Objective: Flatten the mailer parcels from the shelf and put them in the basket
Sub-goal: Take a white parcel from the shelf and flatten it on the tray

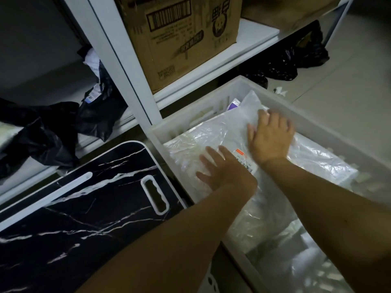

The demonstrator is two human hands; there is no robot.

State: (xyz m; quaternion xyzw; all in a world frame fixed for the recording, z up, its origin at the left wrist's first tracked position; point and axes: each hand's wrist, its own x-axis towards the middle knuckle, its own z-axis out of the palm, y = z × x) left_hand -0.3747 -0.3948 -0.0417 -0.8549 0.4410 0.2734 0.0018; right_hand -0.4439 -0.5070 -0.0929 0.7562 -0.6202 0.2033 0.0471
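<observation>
Black mailer parcels [42,132] lie crumpled on the shelf [110,132] at far left, above a marbled tabletop [74,218]. Further right, the left hand [220,168] and right hand [269,138] press flat, fingers spread wide, on a clear mailer parcel [203,140] inside the white basket [296,106].

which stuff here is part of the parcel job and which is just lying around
Job: clear mailer under both hands (left, right); white basket; black mailers on the shelf.

Lying about: cardboard box; marble board; black bags on the floor.
</observation>
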